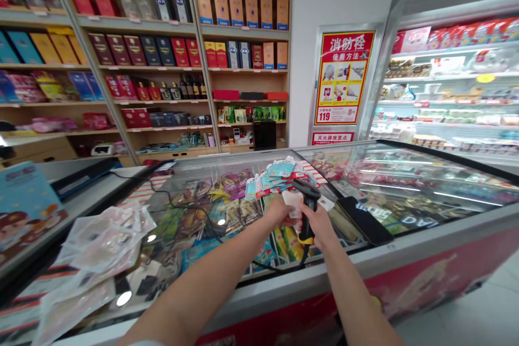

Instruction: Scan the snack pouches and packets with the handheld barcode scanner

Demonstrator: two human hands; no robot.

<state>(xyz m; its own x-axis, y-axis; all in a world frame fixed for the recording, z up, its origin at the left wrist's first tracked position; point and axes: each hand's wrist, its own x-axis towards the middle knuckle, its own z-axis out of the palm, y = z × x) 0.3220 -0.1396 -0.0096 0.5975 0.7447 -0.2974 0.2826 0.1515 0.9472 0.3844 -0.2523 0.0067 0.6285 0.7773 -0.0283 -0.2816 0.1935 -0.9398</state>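
Note:
My right hand (318, 224) is wrapped round the handle of a black barcode scanner (307, 189) with a yellow-trimmed base, its head tilted to the left. Close beside it, my left hand (280, 212) pinches a small whitish card or packet (292, 201) under the scanner's head; its print is too small to read. Just beyond both hands, a loose pile of blue, red and white cards (275, 174) lies on the glass top of a chest freezer (190, 159). The scanner's black cable (265, 266) runs left across the glass.
Clear plastic sleeves (107, 243) are heaped at the left of the freezer top. A flat black slab-like thing (365, 221) lies to the right. A blue illustrated box (28, 205) stands far left. Stocked shelves (146, 27) and a lit display fridge (450, 81) stand behind.

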